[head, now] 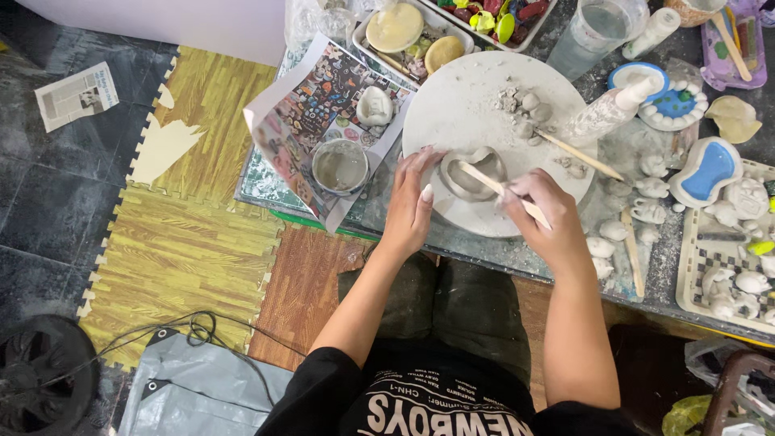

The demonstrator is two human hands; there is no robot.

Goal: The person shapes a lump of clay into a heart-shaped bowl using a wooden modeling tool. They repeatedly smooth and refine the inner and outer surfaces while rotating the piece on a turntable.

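Note:
A small grey clay dish point(471, 173), roughly heart-shaped, sits near the front edge of a round white turntable point(468, 105). My left hand point(412, 202) rests against the dish's left side, fingers curved around it. My right hand point(545, 211) grips a wooden modelling stick point(488, 179) whose tip lies inside the dish. Clay crumbs point(521, 109) and a second wooden stick point(577, 155) lie farther back on the turntable.
A cup of grey slip point(340, 166) stands on a printed sheet point(315, 113) left of the turntable. Small clay figures point(646, 202), blue glazed dishes point(710, 169), a tray of pieces point(726, 274) and a clear beaker point(593, 32) crowd the right. Foam floor mats point(186, 242) lie left.

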